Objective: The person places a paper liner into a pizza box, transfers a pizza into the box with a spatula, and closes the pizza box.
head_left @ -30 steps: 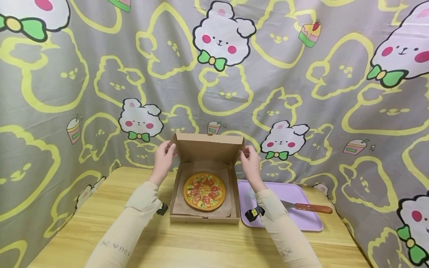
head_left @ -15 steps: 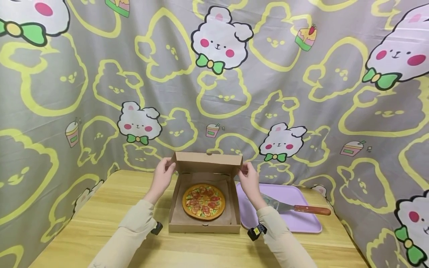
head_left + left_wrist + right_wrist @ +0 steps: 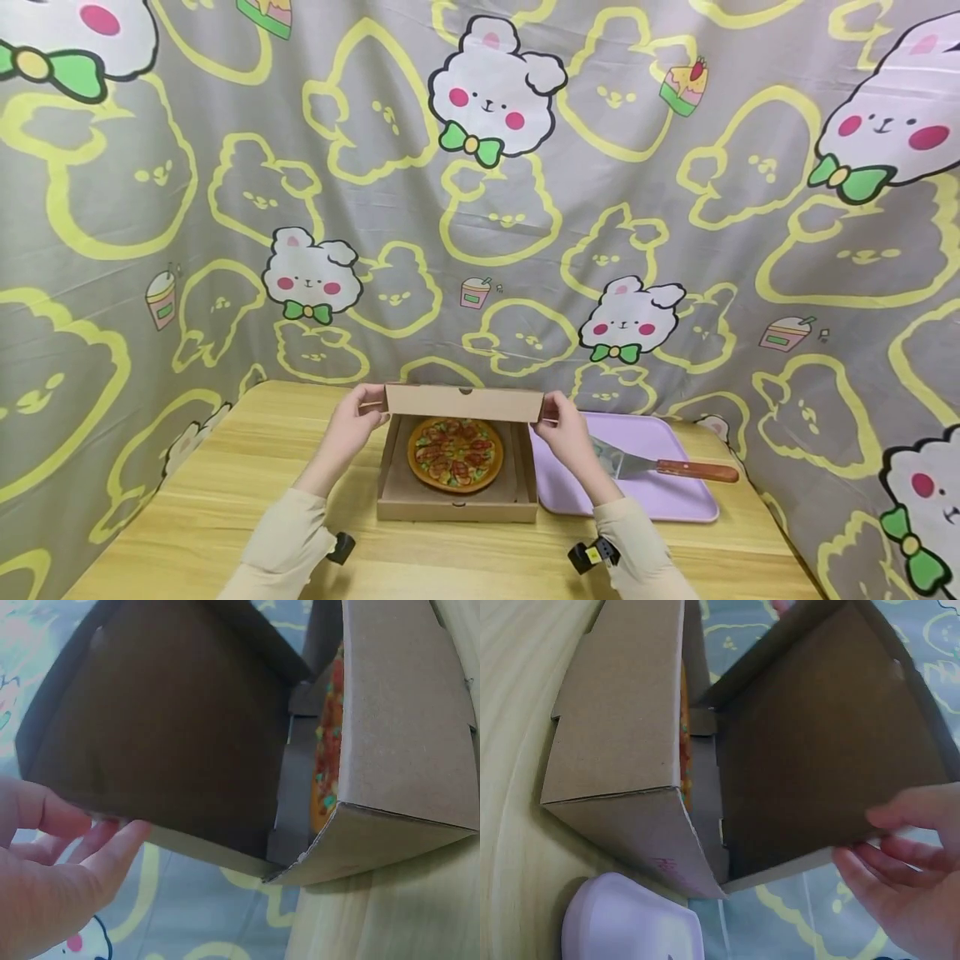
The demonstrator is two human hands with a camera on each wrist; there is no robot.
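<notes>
A brown cardboard pizza box [image 3: 457, 510] stands on the table with its lid [image 3: 465, 402] partly lowered over it. Inside, a round pizza [image 3: 455, 454] lies on brown paper, its far edge covered by the lid's front flap. My left hand [image 3: 358, 417] pinches the lid's left side edge between thumb and fingers. On the opposite side my right hand [image 3: 564, 423] holds the lid's right edge the same way. Both wrist views show the lid's dark inner face [image 3: 180, 742] slanting up from the hinge, with curled fingers [image 3: 900, 862] at its rim.
Right of the box lies a lilac tray [image 3: 675, 502], partly behind my right forearm. A pizza server with a wooden handle [image 3: 697, 472] rests on it, handle past the tray's right rim. A patterned curtain [image 3: 420, 192] hangs behind the wooden table [image 3: 247, 450].
Both hands have brought the lid forward and down from nearly upright, keeping hold of its side edges. The pizza, tray and server stay put; the view has tilted slightly.
</notes>
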